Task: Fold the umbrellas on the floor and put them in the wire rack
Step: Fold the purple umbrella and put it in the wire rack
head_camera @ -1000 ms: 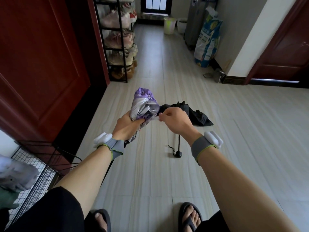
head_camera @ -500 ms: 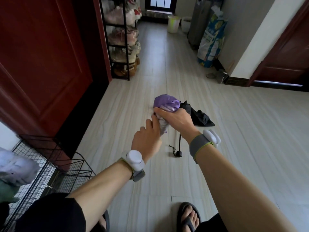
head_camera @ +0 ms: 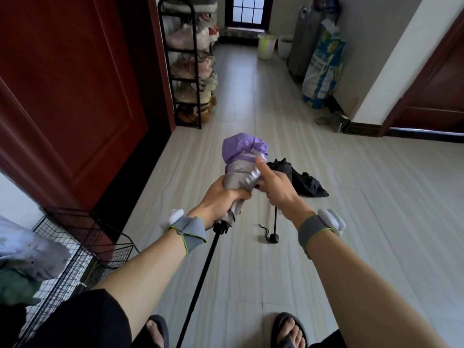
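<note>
gripping purple umbrella (head_camera: 241, 169) in left hand (head_camera: 222, 200)

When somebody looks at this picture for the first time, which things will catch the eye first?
First the purple umbrella in the middle, bunched up: the left hand holds its lower canopy, and the right hand presses a forefinger on the fabric. Just behind it, a black umbrella lies on the pale floor with its shaft extended. The wire rack stands at the lower left.
</note>
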